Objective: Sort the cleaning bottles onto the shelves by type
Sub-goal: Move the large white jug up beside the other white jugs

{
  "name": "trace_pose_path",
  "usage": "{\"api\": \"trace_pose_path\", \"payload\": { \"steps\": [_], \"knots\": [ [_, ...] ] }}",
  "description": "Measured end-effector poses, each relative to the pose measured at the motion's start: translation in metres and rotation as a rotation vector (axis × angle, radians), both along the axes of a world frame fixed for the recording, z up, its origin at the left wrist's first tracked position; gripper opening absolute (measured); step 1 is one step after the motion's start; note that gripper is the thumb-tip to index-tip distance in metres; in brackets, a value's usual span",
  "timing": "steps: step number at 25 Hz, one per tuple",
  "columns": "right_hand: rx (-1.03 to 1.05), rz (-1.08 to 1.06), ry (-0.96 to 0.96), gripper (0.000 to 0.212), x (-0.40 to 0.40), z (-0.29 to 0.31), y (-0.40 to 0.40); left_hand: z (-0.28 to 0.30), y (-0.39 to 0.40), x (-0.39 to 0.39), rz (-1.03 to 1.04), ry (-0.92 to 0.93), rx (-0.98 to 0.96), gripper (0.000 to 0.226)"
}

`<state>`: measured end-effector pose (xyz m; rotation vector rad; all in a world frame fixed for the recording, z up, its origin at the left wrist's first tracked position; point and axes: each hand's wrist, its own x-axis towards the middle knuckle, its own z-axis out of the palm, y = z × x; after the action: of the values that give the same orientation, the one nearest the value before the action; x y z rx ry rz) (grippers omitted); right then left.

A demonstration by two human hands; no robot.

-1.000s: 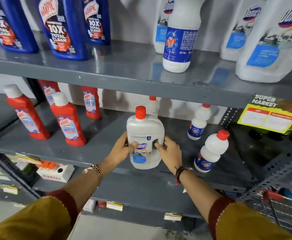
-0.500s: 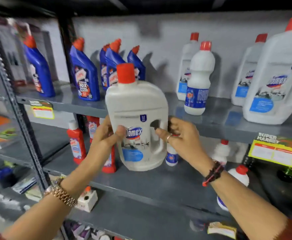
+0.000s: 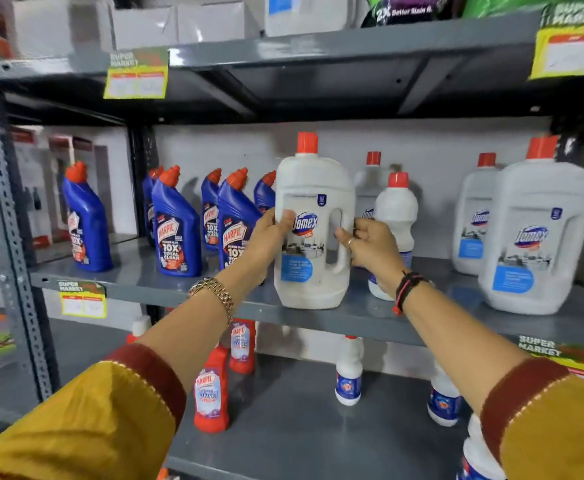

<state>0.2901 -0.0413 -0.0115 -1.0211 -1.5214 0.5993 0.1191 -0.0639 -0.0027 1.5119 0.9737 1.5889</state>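
A large white Domex jug [image 3: 313, 230] with a red cap stands upright at the front of the middle shelf [image 3: 359, 318]. My left hand [image 3: 271, 239] grips its left side, thumb on the label. My right hand [image 3: 370, 245] holds its handle side. Blue Harpic bottles [image 3: 176, 226] stand to its left on the same shelf. Two more white Domex jugs [image 3: 533, 237] stand at the right. A smaller white bottle [image 3: 396, 216] is behind my right hand. Red Harpic bottles [image 3: 211, 396] and small white bottles [image 3: 348, 374] are on the lower shelf.
The top shelf [image 3: 318, 51] carries boxes and packets above. Yellow price tags [image 3: 136, 81] hang on shelf edges. A perforated grey upright [image 3: 6, 216] separates the neighbouring rack at the left, which holds more goods.
Both hands have lifted the Domex jug from the lower shelf up to the middle shelf, where its base now rests at the front edge. My view has tilted upward.
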Motion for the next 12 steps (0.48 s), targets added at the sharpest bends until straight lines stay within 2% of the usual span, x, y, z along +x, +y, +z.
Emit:
{"api": "trace_pose_path", "payload": {
  "steps": [4, 7, 10, 12],
  "knots": [
    [-0.01, -0.106, -0.052, 0.03, -0.004, -0.005, 0.022, 0.006, 0.036, 0.002, -0.045, 0.013, -0.073, 0.029],
    [-0.015, -0.18, -0.093, 0.039, -0.008, -0.011, 0.037, 0.005, 0.061, 0.006, -0.043, 0.019, -0.102, 0.033],
    [-0.038, -0.14, -0.104, 0.043, -0.007, -0.019, 0.043, 0.0, 0.068, 0.008, -0.04, 0.0, -0.064, 0.036],
    [0.063, -0.138, -0.108, 0.048, -0.002, -0.023, 0.032, -0.012, 0.061, 0.009, 0.029, -0.011, 0.0, 0.042]
  ]
}}
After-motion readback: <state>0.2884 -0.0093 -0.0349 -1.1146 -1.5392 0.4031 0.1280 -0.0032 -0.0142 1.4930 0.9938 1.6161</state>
